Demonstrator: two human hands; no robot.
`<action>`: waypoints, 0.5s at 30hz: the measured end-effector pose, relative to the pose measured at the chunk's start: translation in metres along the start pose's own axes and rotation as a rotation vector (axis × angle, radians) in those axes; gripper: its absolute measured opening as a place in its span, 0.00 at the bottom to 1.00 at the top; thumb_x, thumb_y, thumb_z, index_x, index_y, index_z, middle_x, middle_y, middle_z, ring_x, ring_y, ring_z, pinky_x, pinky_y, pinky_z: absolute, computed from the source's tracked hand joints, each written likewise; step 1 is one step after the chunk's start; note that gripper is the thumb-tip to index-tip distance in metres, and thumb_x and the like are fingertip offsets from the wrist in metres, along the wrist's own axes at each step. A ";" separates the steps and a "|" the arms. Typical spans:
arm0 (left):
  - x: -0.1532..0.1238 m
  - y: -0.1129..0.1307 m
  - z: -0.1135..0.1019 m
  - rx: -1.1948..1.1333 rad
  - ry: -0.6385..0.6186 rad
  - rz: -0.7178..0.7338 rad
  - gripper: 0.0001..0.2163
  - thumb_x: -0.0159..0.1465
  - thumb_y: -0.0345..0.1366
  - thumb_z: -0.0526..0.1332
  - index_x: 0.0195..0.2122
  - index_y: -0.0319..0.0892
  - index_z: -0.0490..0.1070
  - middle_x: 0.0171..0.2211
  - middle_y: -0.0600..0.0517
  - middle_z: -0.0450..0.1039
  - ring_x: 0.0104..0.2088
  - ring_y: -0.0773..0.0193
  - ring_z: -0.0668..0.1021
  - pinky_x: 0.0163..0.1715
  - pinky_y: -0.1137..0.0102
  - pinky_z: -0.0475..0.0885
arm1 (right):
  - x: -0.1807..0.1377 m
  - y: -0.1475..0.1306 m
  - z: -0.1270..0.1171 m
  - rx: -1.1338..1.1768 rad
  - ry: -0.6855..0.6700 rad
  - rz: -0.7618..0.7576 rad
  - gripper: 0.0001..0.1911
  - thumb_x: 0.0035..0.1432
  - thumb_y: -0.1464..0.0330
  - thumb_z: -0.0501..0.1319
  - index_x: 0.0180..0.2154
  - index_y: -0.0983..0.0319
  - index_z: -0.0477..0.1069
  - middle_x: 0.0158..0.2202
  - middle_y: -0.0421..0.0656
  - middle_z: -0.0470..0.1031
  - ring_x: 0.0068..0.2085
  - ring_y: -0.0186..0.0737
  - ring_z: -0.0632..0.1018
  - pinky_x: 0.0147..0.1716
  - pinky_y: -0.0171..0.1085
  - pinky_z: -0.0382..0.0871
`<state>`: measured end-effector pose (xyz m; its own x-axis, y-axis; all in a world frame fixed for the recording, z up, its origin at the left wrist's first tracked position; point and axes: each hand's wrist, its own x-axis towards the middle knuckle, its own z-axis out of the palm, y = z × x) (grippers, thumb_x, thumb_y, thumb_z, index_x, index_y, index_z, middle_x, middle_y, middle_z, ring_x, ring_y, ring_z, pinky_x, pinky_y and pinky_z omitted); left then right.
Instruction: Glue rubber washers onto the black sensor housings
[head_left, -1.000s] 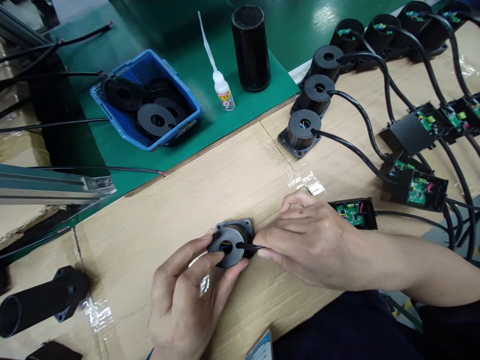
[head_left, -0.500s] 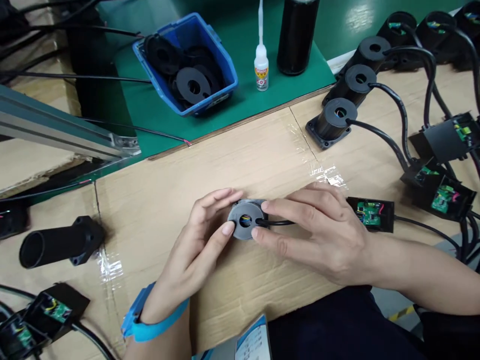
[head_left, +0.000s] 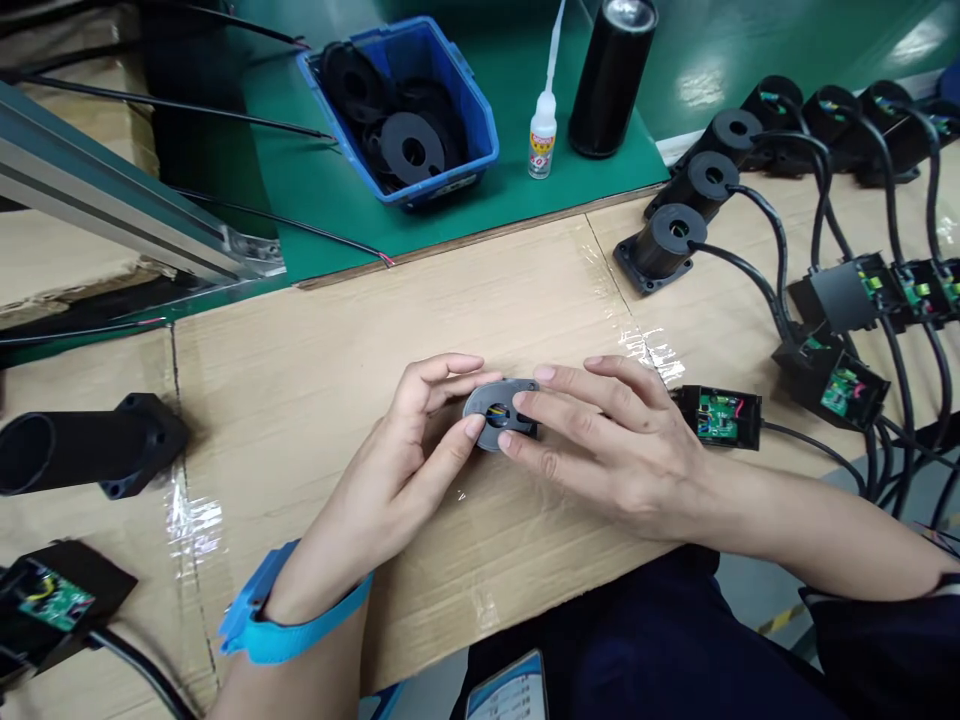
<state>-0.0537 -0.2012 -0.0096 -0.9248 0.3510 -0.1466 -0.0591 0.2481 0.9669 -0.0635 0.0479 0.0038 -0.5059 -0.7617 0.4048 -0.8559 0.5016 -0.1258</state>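
Black plastic forms the round part (head_left: 491,393) between both my hands, toward the near middle of the cardboard (head_left: 375,320); whether it rests on the board I cannot tell. Yellow and blue wires show through its centre hole. My left hand (head_left: 412,455), half curled, grips its left side, thumb on the rim. My right hand (head_left: 630,450) holds its right side, thumb and fingertips on the face, fingers slightly spread. Far centre: a white bottle (head_left: 543,130) with a yellow and red label, its large numerals too blurred to read surely. Left of it: a blue bin (head_left: 484,160) of black discs (head_left: 397,137), its front tag (head_left: 454,186) illegible. Nearest edge: a blue and white badge (head_left: 510,690), its print too small to read.
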 end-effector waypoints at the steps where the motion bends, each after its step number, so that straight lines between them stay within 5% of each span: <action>1: 0.000 0.000 0.001 0.010 0.010 0.010 0.19 0.73 0.41 0.57 0.63 0.51 0.58 0.62 0.47 0.70 0.65 0.56 0.72 0.61 0.59 0.72 | 0.001 0.002 0.003 0.013 0.033 0.002 0.17 0.72 0.72 0.55 0.58 0.58 0.73 0.59 0.42 0.77 0.65 0.44 0.70 0.63 0.48 0.64; 6: 0.001 -0.003 0.003 0.040 0.044 0.025 0.16 0.73 0.42 0.57 0.61 0.51 0.61 0.63 0.47 0.69 0.64 0.56 0.73 0.62 0.59 0.71 | 0.006 0.008 0.013 0.069 0.155 0.008 0.12 0.67 0.71 0.64 0.51 0.57 0.76 0.50 0.41 0.81 0.55 0.42 0.76 0.55 0.44 0.70; 15: -0.002 -0.005 0.003 -0.037 0.075 -0.038 0.18 0.74 0.44 0.55 0.63 0.51 0.61 0.65 0.48 0.69 0.66 0.55 0.71 0.63 0.59 0.72 | 0.009 0.012 0.000 0.071 0.152 0.142 0.08 0.65 0.67 0.65 0.46 0.61 0.75 0.43 0.43 0.83 0.46 0.43 0.79 0.48 0.44 0.70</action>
<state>-0.0502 -0.2009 -0.0147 -0.9470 0.2731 -0.1691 -0.1076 0.2263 0.9681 -0.0784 0.0470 0.0057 -0.6045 -0.6121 0.5099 -0.7853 0.5653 -0.2524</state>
